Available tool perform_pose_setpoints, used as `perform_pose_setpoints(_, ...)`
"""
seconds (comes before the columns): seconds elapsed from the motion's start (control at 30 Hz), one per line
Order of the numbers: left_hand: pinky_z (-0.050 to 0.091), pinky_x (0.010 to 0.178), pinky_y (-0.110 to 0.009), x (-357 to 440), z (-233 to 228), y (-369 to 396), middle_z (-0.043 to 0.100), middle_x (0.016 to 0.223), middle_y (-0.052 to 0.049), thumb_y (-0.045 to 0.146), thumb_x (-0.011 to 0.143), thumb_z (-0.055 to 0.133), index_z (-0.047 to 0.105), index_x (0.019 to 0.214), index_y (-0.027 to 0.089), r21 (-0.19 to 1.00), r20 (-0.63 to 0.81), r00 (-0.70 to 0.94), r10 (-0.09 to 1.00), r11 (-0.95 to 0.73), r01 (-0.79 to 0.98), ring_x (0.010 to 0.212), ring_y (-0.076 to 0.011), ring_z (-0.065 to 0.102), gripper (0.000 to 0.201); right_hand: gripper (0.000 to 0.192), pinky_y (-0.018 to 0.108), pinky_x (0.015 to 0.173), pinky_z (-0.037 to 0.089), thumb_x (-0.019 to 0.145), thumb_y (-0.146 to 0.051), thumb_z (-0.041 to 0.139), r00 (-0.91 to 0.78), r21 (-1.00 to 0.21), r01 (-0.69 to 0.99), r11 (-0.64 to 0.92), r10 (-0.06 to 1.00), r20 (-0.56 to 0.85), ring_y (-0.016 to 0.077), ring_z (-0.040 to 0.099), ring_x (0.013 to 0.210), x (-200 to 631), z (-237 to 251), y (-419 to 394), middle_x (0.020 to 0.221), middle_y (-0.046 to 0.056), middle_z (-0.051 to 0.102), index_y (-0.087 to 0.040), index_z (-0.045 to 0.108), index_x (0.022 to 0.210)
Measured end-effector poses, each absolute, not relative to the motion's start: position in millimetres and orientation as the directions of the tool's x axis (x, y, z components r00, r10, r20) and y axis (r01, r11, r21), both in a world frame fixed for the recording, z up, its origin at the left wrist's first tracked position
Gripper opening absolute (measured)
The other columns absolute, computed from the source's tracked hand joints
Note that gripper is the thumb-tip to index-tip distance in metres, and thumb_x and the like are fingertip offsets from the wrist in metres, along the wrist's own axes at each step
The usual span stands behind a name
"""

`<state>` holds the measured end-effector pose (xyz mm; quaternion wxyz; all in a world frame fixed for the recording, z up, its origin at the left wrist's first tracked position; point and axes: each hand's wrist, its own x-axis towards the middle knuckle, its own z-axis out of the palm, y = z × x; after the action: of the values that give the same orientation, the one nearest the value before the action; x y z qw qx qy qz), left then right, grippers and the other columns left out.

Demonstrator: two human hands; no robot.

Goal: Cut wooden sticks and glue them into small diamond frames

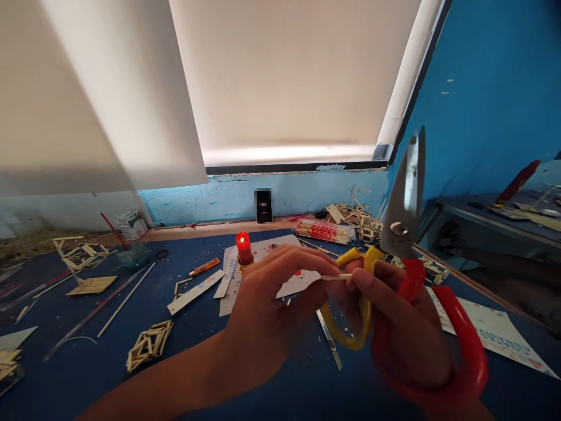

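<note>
My left hand (276, 298) pinches one end of a short, pale wooden stick (340, 276) between thumb and fingers. The other end of the stick lies at the fingertips of my right hand (403, 316), which is also closed around a pair of scissors (405, 204). The scissors have a red handle loop and a yellow one, and their blades point up. Part of the yellow loop is hidden behind my fingers. Beneath my hands a utility knife (329, 340) rests on the blue table (193, 374).
A lit red candle (243, 248) stands by white paper (232, 304). An orange lighter (204, 267) lies left of it. Stick structures (149, 346) sit front left and back right, near a bundle of red-tipped sticks (322, 230). A glass jar (134, 255) is at the left.
</note>
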<state>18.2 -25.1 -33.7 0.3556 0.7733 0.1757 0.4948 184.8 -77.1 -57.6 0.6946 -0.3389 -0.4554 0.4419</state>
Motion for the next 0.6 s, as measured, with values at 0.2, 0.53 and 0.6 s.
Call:
perform_pose_setpoints(0.2,0.055,0.079,-0.018,14.1,-21.0,-23.5,0.081,0.091,0.004,0.019,0.092,0.077,0.082,0.099,0.027,0.862,0.437,0.553,0.709,-0.506,-0.033,0.085,-0.0108,0.072,0.012,0.025,0.022,0.052,0.048,0.096,-0.038,0.07,0.189,-0.912,-0.087,0.4,0.906,0.379,0.0111,0.055,0.052,199.1,-45.5,-75.0,0.056,-0.002,0.06,-0.023,0.073,0.076)
perform_pose_setpoints(0.53,0.058,0.068,-0.021,13.6,-15.1,-6.1,0.074,0.077,-0.002,0.03,0.084,0.086,0.081,0.09,0.015,0.964,-0.04,0.837,0.546,0.242,-0.112,0.069,-0.011,0.069,0.017,0.025,0.026,0.053,0.045,0.099,-0.047,0.067,0.072,-0.881,0.271,0.388,0.905,0.42,0.0134,0.055,0.06,212.5,-37.5,-78.7,0.068,-0.003,0.061,-0.025,0.068,0.086)
perform_pose_setpoints(0.6,0.058,0.069,-0.023,14.5,-14.5,-5.2,0.074,0.075,-0.003,0.033,0.081,0.088,0.08,0.088,0.015,0.967,-0.069,0.841,0.537,0.242,-0.075,0.071,-0.0126,0.069,0.021,0.025,0.025,0.056,0.046,0.099,-0.045,0.066,0.039,-0.859,0.314,0.406,0.898,0.438,0.0132,0.058,0.063,212.6,-35.3,-79.7,0.072,-0.003,0.065,-0.025,0.068,0.085)
